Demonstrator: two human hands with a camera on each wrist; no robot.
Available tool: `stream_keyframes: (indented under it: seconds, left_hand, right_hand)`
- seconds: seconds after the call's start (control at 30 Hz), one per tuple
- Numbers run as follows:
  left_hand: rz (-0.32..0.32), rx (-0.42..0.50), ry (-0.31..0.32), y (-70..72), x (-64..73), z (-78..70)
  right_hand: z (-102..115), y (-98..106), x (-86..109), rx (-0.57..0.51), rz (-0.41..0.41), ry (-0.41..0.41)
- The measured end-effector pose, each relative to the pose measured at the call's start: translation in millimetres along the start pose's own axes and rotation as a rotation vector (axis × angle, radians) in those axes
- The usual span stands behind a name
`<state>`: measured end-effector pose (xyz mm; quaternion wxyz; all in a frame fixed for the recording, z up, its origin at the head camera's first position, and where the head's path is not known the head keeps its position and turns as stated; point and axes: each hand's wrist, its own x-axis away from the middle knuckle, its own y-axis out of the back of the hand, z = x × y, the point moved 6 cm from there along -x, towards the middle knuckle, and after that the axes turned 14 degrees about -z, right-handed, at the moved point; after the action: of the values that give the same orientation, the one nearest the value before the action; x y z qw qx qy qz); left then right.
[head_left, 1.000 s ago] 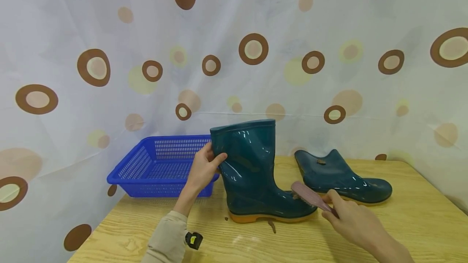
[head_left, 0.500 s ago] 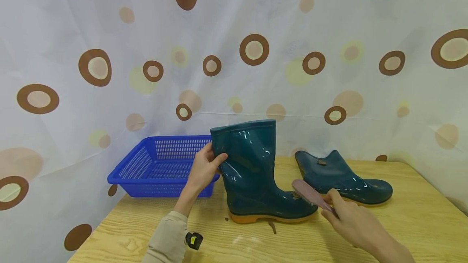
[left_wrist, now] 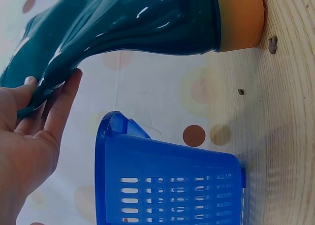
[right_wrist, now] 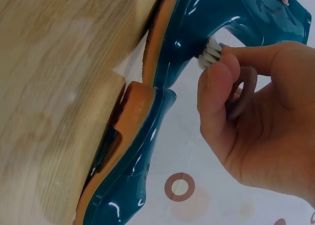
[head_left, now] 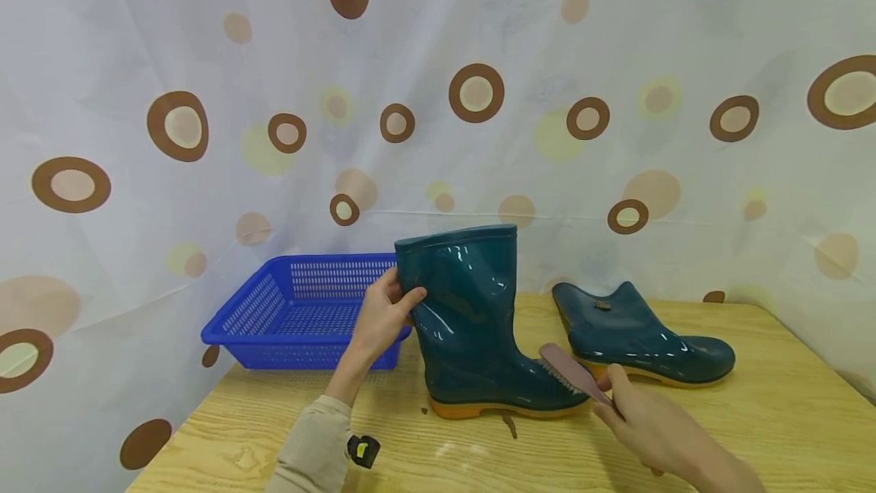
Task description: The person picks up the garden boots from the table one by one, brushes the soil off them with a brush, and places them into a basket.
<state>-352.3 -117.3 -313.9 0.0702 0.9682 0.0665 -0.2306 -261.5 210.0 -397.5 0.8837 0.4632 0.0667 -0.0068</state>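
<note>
A dark green rubber boot (head_left: 465,318) with an orange sole stands upright on the wooden table. Its shaft's back edge is pinched near the top by my left hand (head_left: 379,318), thumb on the near side and fingers behind. My right hand (head_left: 646,417) grips the handle of a pinkish scrub brush (head_left: 568,371). The pale bristles (right_wrist: 210,53) lie against the boot's instep, just above the toe. Behind to the right, a second green boot (head_left: 616,333) rests with its shaft folded down and a brown clump (head_left: 602,305) on it.
A blue perforated plastic basket (head_left: 301,339) sits at the back left, partly behind my left hand. Brown crumbs lie on the table (head_left: 239,432), including a longer streak (head_left: 509,424) before the boot. A patterned curtain (head_left: 438,97) hangs behind the table.
The right hand has drawn the brush slightly left and down over the instep. The brown clump seen there earlier no longer shows, and a brown bit appears under the right hand.
</note>
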Motion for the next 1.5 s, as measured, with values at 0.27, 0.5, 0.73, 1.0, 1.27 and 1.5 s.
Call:
stream_keyframes:
  seconds: [0.27,0.5,0.73,1.0,1.27,1.5]
  left_hand:
    - [-0.004,0.000,0.004,0.5,1.0,-1.6]
    - [0.008,0.007,-0.002,0.2,-0.7,1.1]
    - [-0.006,-0.008,-0.002,-2.1,-11.8,24.9]
    - [0.009,0.003,-0.029,-0.1,-7.2,14.9]
    - [0.019,-0.001,-0.010,0.9,-0.3,0.4]
    - [0.012,0.002,-0.007,0.8,-0.5,1.1]
  right_hand:
    - [-4,2,-0.8,0.049,-0.049,0.026]
    - [-10,3,-2.3,0.085,-0.061,-0.015]
    - [-6,3,1.3,0.002,-0.029,-0.007]
    - [3,-3,4.9,-0.136,0.088,0.011]
    - [1,-13,4.8,-0.128,0.071,-0.025]
    - [0,-14,4.8,-0.035,-0.010,-0.109]
